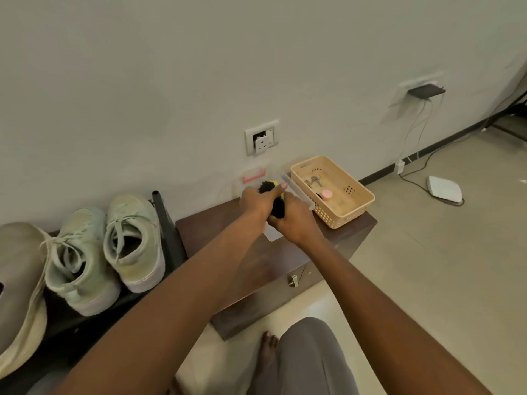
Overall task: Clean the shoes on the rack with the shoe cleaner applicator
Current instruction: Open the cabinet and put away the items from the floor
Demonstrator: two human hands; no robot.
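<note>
Shoes [111,252] – worn cloth; basket [353,208] – perforated plastic; cabinet [256,260] – dark wood

One view only — a wide-angle camera on the person's head, looking forward and steeply down toward the wall [171,67]. It sits close: both forearms reach out from the bottom edge to the desk [256,269] at centre. The rack [171,238] runs off the left edge, the floor [427,252] off the right — straight lines bend near the edges.

Dark wooden counter [256,269] against wall. Beige basket [333,192] on far right corner; clear plastic box [253,178] just left of basket, flat lid [272,235] nearer.
</note>
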